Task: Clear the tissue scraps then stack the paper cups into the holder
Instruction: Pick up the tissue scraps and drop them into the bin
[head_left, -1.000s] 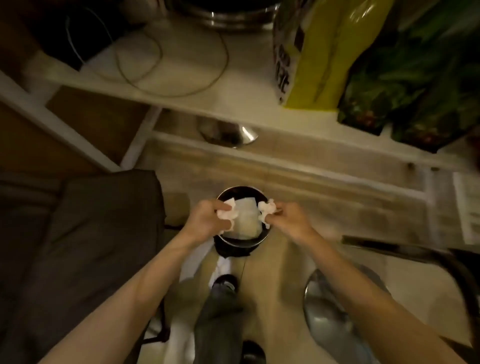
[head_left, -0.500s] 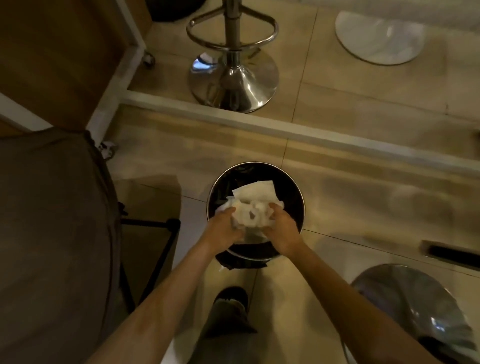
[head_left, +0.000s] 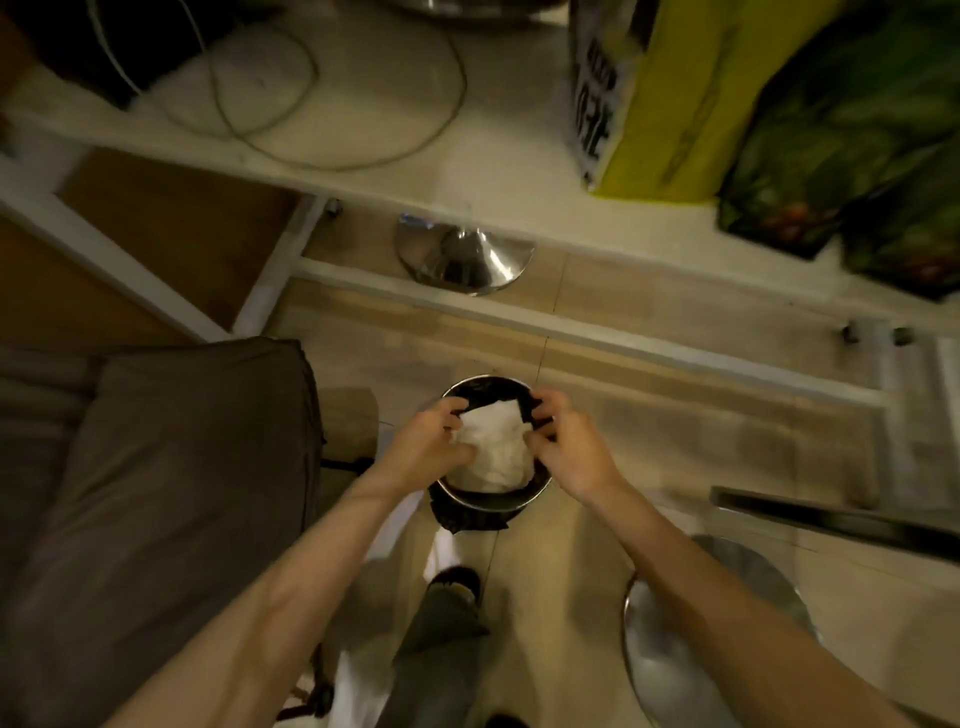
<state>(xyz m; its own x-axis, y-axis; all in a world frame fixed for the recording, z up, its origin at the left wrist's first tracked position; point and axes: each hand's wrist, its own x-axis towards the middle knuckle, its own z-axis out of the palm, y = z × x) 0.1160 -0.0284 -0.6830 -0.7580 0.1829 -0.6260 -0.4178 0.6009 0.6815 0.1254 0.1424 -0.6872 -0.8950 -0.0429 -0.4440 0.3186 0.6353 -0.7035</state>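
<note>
both hands' fingertips (head_left: 537, 451) sink blurred behind the tissue wad (head_left: 496, 449), perhaps pinching it; bin (head_left: 488, 501) floor hidden beneath.

Tissue (head_left: 496, 447) in bin (head_left: 491, 501); chair (head_left: 156, 493) left; stool base (head_left: 465, 260) beyond.

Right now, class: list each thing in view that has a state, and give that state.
Bin: open, black liner, on the floor.
Tissue: crumpled, inside the bin.
Left hand: empty, fingers curled, above the bin.
Right hand: empty, fingers curled, above the bin.
Yellow bag: upright on the table.
</note>
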